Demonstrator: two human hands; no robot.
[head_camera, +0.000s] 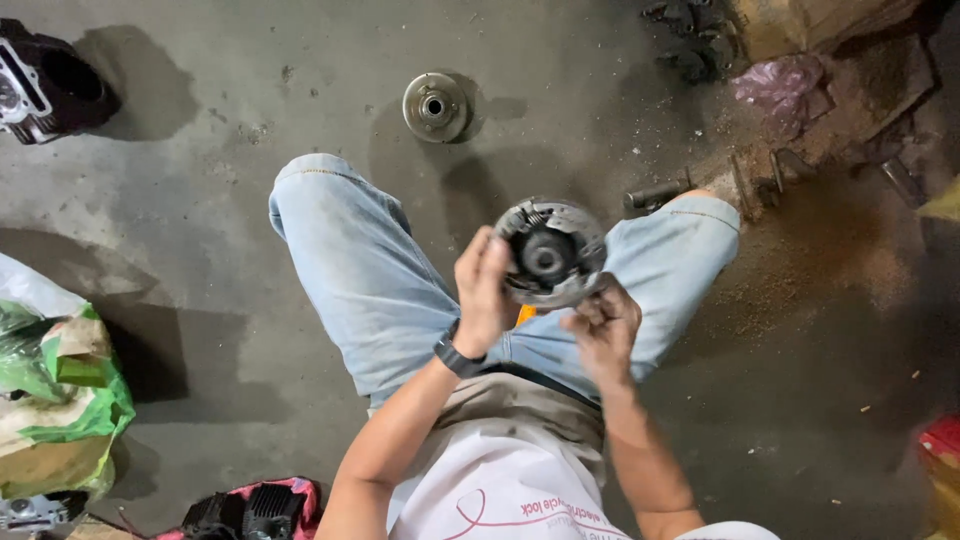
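Both of my hands hold a round metal clutch part above my knees.

My left hand is closed around the left rim of the clutch part, and my right hand pinches its lower right edge. It sits in the air between my jean-clad legs. A second metal disc lies well apart on the concrete floor ahead.

Your left hand covered the near-left rim of the round metal clutch part, and your right hand hid its lower edge. The dark engine block was cut off at the left edge; the red object at the right edge.
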